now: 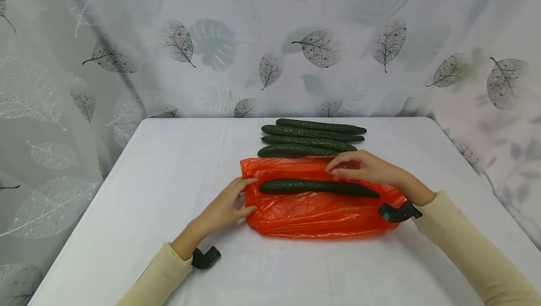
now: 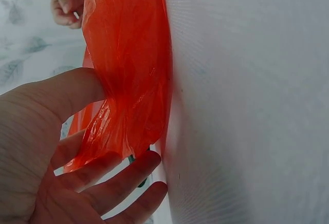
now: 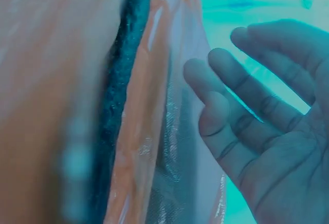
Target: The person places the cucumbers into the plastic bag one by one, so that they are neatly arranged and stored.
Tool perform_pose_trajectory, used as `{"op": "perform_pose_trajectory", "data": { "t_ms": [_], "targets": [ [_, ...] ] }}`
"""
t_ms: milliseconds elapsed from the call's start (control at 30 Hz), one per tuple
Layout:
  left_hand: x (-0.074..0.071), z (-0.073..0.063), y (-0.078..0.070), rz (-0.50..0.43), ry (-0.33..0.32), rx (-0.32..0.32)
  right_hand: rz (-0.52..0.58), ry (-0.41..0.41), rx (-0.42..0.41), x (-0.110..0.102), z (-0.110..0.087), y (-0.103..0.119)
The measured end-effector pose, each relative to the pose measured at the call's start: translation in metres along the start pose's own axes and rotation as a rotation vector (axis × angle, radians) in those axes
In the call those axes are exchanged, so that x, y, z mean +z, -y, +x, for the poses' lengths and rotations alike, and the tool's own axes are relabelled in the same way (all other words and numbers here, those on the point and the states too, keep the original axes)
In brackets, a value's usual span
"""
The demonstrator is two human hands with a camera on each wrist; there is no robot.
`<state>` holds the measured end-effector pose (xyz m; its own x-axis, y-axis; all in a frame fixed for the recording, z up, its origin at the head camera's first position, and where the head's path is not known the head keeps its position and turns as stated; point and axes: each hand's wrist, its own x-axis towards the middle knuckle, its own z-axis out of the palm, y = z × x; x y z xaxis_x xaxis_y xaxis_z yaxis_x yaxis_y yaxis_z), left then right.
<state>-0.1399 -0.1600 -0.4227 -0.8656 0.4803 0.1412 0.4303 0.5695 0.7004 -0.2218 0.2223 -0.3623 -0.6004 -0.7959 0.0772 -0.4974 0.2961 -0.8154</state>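
Note:
A red plastic bag (image 1: 296, 221) lies flat on the table, with one long dark green cucumber (image 1: 317, 186) across the top of it. My left hand (image 1: 230, 205) is at the bag's left edge, thumb and fingers spread apart; in the left wrist view its thumb overlaps the crinkled plastic. Over the upper right part of the bag, just behind the cucumber, hovers my right hand (image 1: 363, 167) with loosely bent fingers and nothing between them. The tinted right wrist view shows that hand (image 3: 272, 126) beside the cucumber (image 3: 121, 90) and the translucent plastic.
Several more cucumbers (image 1: 310, 140) lie side by side behind the bag. They rest on a white-covered table (image 1: 190, 165). A leaf-printed curtain (image 1: 236, 52) hangs along the back and sides. Each wrist carries a small black device, such as this left wrist mount (image 1: 205, 258).

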Motion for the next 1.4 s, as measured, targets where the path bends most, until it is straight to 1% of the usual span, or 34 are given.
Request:
{"op": "perform_pose_trajectory", "data": {
  "t_ms": [167,233,400,567,800,933,1100,1267,1400],
  "targets": [
    [0.000,0.000,0.000,0.011,-0.003,0.003,-0.019,-0.043,0.006,-0.005,0.003,0.001],
    [0.000,0.000,0.000,0.018,-0.003,0.006,-0.029,-0.051,-0.007,-0.007,0.005,0.002],
    [-0.002,-0.001,0.001,0.020,0.000,-0.006,-0.020,-0.048,-0.009,-0.012,0.012,0.007],
    [-0.003,-0.002,0.001,0.019,0.000,-0.013,-0.022,-0.049,0.008,-0.018,0.021,0.012],
    [-0.003,-0.003,0.002,0.026,-0.012,0.002,0.047,-0.059,0.015,-0.024,0.030,0.016],
    [-0.002,-0.002,0.000,0.026,-0.002,0.010,0.073,-0.058,0.006,-0.029,0.033,0.015],
    [0.000,-0.001,0.000,0.045,0.004,0.013,0.042,-0.087,-0.011,-0.038,0.040,0.010],
    [0.001,-0.001,-0.001,0.052,-0.006,0.017,0.040,-0.132,0.021,-0.045,0.045,0.000],
    [0.001,-0.001,-0.003,0.062,0.000,0.014,0.059,-0.149,0.035,-0.047,0.047,-0.007]
  ]
}}
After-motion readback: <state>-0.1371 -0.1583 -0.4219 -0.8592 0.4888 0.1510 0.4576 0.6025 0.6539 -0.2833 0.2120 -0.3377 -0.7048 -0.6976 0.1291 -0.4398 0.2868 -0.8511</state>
